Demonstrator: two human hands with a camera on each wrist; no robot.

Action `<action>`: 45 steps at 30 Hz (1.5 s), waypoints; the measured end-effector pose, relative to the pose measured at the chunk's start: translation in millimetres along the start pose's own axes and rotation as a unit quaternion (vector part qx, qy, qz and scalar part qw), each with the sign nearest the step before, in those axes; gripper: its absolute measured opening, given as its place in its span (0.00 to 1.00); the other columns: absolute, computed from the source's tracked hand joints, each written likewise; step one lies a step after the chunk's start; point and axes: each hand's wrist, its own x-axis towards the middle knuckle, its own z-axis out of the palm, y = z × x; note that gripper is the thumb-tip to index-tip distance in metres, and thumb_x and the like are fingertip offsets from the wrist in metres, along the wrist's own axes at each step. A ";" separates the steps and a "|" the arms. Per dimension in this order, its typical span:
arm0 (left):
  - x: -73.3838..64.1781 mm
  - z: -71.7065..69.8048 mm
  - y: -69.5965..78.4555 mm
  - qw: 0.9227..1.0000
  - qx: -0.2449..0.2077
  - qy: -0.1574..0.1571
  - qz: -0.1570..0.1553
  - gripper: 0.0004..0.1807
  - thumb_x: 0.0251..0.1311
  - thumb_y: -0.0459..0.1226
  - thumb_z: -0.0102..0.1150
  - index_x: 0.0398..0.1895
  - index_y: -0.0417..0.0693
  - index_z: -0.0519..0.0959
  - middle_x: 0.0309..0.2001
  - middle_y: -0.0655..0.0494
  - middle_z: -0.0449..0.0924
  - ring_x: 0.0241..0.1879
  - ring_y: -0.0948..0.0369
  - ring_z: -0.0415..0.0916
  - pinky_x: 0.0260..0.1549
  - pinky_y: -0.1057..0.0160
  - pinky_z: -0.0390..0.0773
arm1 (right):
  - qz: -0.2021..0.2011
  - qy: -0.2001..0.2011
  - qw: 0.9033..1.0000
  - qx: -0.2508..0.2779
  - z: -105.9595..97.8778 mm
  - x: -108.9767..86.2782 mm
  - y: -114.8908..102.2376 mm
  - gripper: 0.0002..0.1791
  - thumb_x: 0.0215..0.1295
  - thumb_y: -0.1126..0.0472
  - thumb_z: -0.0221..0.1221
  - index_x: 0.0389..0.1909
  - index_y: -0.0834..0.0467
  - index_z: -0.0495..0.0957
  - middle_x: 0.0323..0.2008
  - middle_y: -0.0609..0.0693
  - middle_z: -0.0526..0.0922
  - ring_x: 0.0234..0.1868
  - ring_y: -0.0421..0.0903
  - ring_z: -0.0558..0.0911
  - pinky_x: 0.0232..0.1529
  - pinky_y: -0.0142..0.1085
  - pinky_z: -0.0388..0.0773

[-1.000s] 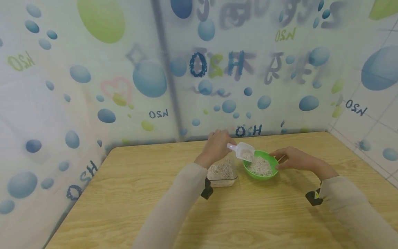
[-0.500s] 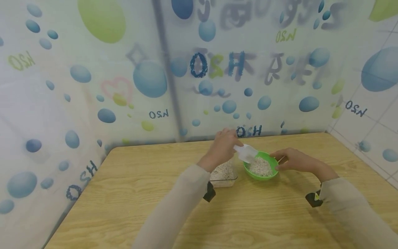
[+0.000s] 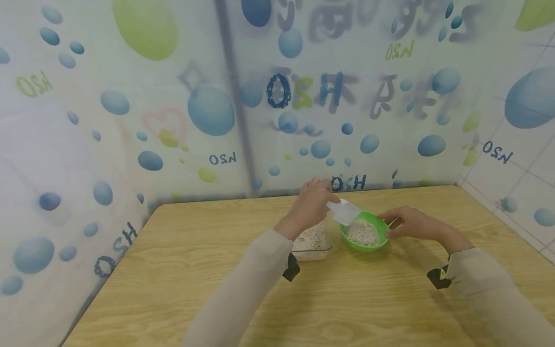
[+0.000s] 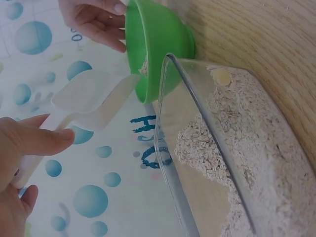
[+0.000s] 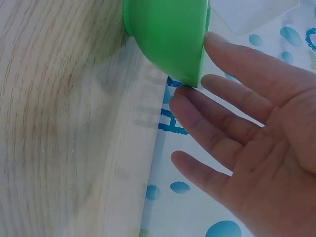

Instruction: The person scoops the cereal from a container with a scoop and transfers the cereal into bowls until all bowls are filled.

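A white scoop (image 3: 344,212) is gripped by its handle in my left hand (image 3: 308,205), thumb along the handle. In the head view it tips over the left rim of a green bowl (image 3: 366,248). Rolled oats (image 3: 363,232) lie heaped in the bowl. In the left wrist view the scoop's inside shows no oats. My right hand (image 3: 412,222) touches the bowl's right rim, its fingers fairly straight and spread in the right wrist view. Left of the bowl stands a clear plastic container (image 4: 170,94) of oats, partly hidden by my left hand in the head view.
The wooden table (image 3: 195,279) reaches to a white curtain (image 3: 173,144) printed with blue and green bubbles at its back edge. A dark strap mount (image 3: 291,267) sits on my left wrist, another (image 3: 439,278) on my right.
My left hand has moved a little to the right and turned the scoop over; the oats seen in it a second ago are out of it. The right hand stays at the bowl.
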 end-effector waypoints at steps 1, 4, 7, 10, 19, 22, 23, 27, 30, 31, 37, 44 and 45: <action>-0.2 0.1 -0.8 1.000 -0.004 0.001 0.001 0.15 0.47 0.30 0.67 0.41 0.52 0.84 0.36 0.58 0.74 0.36 0.61 0.64 0.35 0.68 0.64 | 0.000 0.002 1.000 -0.004 -0.6 0.1 0.5 0.32 0.58 0.57 0.62 0.57 0.74 0.66 0.50 0.69 0.73 0.47 0.60 0.76 0.42 0.45 0.75; -0.9 1.2 -4.9 1.000 -0.019 0.009 0.010 0.14 0.47 0.31 0.68 0.40 0.49 0.84 0.36 0.57 0.75 0.36 0.61 0.65 0.35 0.68 0.64 | 0.001 0.009 1.000 -0.020 -3.2 0.5 0.4 0.31 0.58 0.57 0.62 0.56 0.73 0.67 0.49 0.68 0.74 0.46 0.59 0.77 0.41 0.45 0.75; -2.7 3.0 -10.5 0.999 -0.032 0.014 0.013 0.13 0.48 0.32 0.68 0.39 0.48 0.84 0.35 0.57 0.75 0.35 0.60 0.66 0.35 0.67 0.64 | -0.001 0.013 0.999 -0.031 -6.0 1.0 -1.2 0.31 0.58 0.57 0.61 0.56 0.73 0.67 0.48 0.68 0.75 0.46 0.60 0.77 0.41 0.46 0.75; -5.7 3.4 -16.2 0.999 -0.041 0.013 0.004 0.13 0.48 0.35 0.68 0.40 0.49 0.84 0.34 0.57 0.76 0.35 0.60 0.67 0.35 0.66 0.64 | -0.004 0.015 0.999 -0.039 -8.2 1.2 -3.9 0.31 0.59 0.56 0.61 0.57 0.73 0.67 0.48 0.68 0.75 0.46 0.60 0.76 0.42 0.47 0.75; -18.0 -4.1 -33.5 0.999 -0.022 0.026 -0.010 0.14 0.47 0.41 0.69 0.39 0.53 0.84 0.32 0.59 0.78 0.32 0.60 0.71 0.32 0.62 0.68 | -0.023 0.013 0.999 -0.039 -7.1 5.1 -20.4 0.29 0.60 0.57 0.59 0.58 0.71 0.67 0.48 0.66 0.75 0.47 0.59 0.76 0.44 0.48 0.74; -23.0 -7.1 -40.6 0.999 -0.027 0.026 -0.015 0.15 0.47 0.43 0.69 0.40 0.53 0.84 0.30 0.60 0.78 0.30 0.61 0.70 0.29 0.64 0.68 | -0.030 0.016 0.998 -0.046 -3.5 8.3 -30.3 0.28 0.60 0.58 0.59 0.58 0.69 0.68 0.48 0.64 0.76 0.46 0.57 0.77 0.44 0.49 0.73; -24.7 -8.2 -43.0 0.999 -0.034 0.023 -0.021 0.15 0.47 0.44 0.68 0.41 0.53 0.84 0.30 0.60 0.77 0.29 0.62 0.70 0.27 0.65 0.67 | -0.034 0.019 0.998 -0.047 -2.0 9.7 -34.3 0.27 0.60 0.59 0.59 0.58 0.68 0.69 0.48 0.63 0.76 0.46 0.56 0.77 0.45 0.49 0.73; -33.6 -15.1 -52.9 0.997 -0.066 0.013 -0.042 0.15 0.49 0.44 0.66 0.41 0.51 0.84 0.29 0.60 0.76 0.29 0.63 0.70 0.27 0.67 0.68 | -0.055 0.023 0.996 -0.059 5.9 17.0 -50.5 0.26 0.61 0.57 0.59 0.57 0.65 0.70 0.48 0.61 0.77 0.45 0.54 0.77 0.46 0.52 0.71; -41.5 -19.9 -61.7 0.997 -0.069 0.017 -0.044 0.13 0.49 0.41 0.67 0.39 0.48 0.84 0.29 0.59 0.77 0.30 0.62 0.72 0.29 0.65 0.70 | -0.068 0.017 0.996 -0.058 12.9 23.9 -61.2 0.27 0.61 0.54 0.59 0.58 0.63 0.70 0.49 0.60 0.76 0.47 0.53 0.76 0.47 0.52 0.71; -44.2 -21.2 -65.1 0.997 -0.065 0.020 -0.043 0.13 0.48 0.40 0.68 0.39 0.48 0.84 0.29 0.59 0.77 0.30 0.61 0.72 0.29 0.65 0.70 | -0.072 0.013 0.996 -0.053 15.5 26.7 -64.4 0.27 0.61 0.54 0.59 0.58 0.62 0.70 0.50 0.59 0.76 0.47 0.54 0.76 0.47 0.52 0.71; -59.0 -28.8 -80.1 0.997 -0.053 0.016 -0.053 0.13 0.46 0.38 0.70 0.38 0.48 0.85 0.27 0.58 0.77 0.29 0.60 0.71 0.30 0.63 0.68 | -0.084 -0.009 0.996 -0.039 32.4 45.9 -73.1 0.26 0.61 0.58 0.59 0.59 0.61 0.69 0.52 0.57 0.74 0.49 0.54 0.75 0.48 0.49 0.71; -70.7 -31.1 -88.8 0.995 -0.055 -0.018 -0.078 0.11 0.45 0.36 0.70 0.36 0.47 0.85 0.32 0.57 0.80 0.36 0.57 0.72 0.38 0.58 0.68 | -0.091 -0.026 0.995 -0.042 46.0 59.6 -80.0 0.26 0.60 0.60 0.60 0.59 0.64 0.69 0.53 0.61 0.72 0.48 0.55 0.75 0.46 0.46 0.73; -72.0 -31.3 -89.5 0.995 -0.053 -0.024 -0.082 0.11 0.46 0.36 0.70 0.35 0.47 0.85 0.32 0.57 0.80 0.35 0.58 0.72 0.38 0.59 0.68 | -0.095 -0.028 0.994 -0.042 47.1 60.9 -81.2 0.26 0.60 0.60 0.60 0.59 0.64 0.69 0.52 0.62 0.72 0.48 0.56 0.75 0.46 0.46 0.73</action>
